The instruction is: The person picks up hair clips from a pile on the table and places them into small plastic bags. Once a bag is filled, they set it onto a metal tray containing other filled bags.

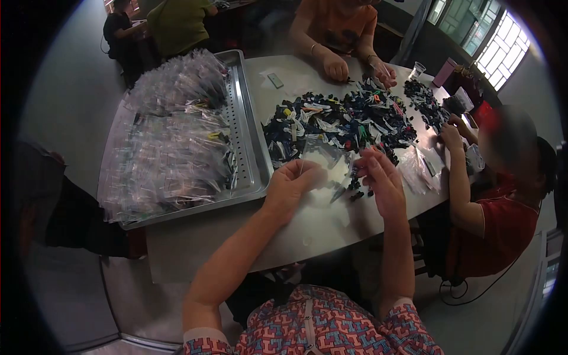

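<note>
My left hand [291, 184] is pinched on the edge of a clear plastic bag [322, 152], held above the near part of the table. To its right is my right hand [380, 177], raised with its fingers bent together near the bag; whether something small is between the fingertips is too blurred to tell. Beyond both hands spreads a pile of small dark and white pieces [331, 118], with a few yellow, red, green and orange ones. More clear bags [414, 171] lie to the right of my right hand.
A metal tray [249, 130] heaped with filled clear bags [171, 148] stands at the left. Across the table [207, 236] sits a person in orange [340, 29]; a person in red [509, 225] is at the right. A cup [417, 71] and pink box [444, 72] stand at the back right.
</note>
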`<state>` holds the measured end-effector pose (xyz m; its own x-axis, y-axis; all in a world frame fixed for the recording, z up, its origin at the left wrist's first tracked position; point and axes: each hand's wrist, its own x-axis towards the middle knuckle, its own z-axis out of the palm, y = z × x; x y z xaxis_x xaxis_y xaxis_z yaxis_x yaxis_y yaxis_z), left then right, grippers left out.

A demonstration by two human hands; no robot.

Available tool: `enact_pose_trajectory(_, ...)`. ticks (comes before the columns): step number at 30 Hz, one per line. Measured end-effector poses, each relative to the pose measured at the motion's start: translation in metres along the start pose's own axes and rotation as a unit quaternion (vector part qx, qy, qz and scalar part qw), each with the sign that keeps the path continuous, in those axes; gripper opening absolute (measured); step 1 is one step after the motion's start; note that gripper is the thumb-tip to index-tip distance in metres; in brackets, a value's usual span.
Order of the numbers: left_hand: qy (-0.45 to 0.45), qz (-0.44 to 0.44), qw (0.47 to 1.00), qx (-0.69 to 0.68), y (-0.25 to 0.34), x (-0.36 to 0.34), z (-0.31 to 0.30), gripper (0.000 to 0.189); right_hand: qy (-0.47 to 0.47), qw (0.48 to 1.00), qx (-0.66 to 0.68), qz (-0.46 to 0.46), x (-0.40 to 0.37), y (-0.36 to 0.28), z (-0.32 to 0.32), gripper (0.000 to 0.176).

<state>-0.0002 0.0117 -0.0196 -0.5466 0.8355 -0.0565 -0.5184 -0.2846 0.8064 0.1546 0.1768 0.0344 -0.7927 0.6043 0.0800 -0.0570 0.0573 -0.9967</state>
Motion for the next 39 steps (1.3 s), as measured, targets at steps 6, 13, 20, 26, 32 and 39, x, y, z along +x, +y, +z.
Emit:
enact_pose_trajectory(6, 0.018, -0.009, 1.000, -0.007, -0.001, -0.004, 0.005, 0.013, -0.031, 0.999, 0.012, 0.034, -0.024, 0.013, 0.024, 0.020)
enact_pose_trajectory(13, 0.019, 0.001, 1.000, 0.008, -0.004, -0.004, 0.004, 0.010, 0.024, 0.988, 0.150, 0.001, -0.018, 0.010, 0.042, 0.009)
enact_pose_trajectory(20, 0.041, 0.174, 0.964, 0.194, 0.006, -0.010, 0.018, 0.051, 0.042, 0.990, 0.132, -0.029, -0.014, 0.000, 0.046, 0.007)
enact_pose_trajectory(26, 0.053, 0.414, 0.660, 0.624, 0.019, -0.026, 0.035, 0.094, 0.071, 0.986, -0.096, -0.117, -0.025, -0.012, 0.067, 0.011)
enact_pose_trajectory(32, 0.022, 0.410, 0.705, 0.578, 0.001, -0.008, 0.008, 0.073, -0.024, 0.955, -0.257, -0.146, -0.037, -0.025, 0.073, 0.024)
enact_pose_trajectory(39, -0.090, 0.348, 0.774, 0.521, 0.011, -0.005, 0.002, 0.062, -0.186, 0.794, -0.480, -0.322, -0.022, -0.055, 0.042, 0.047)
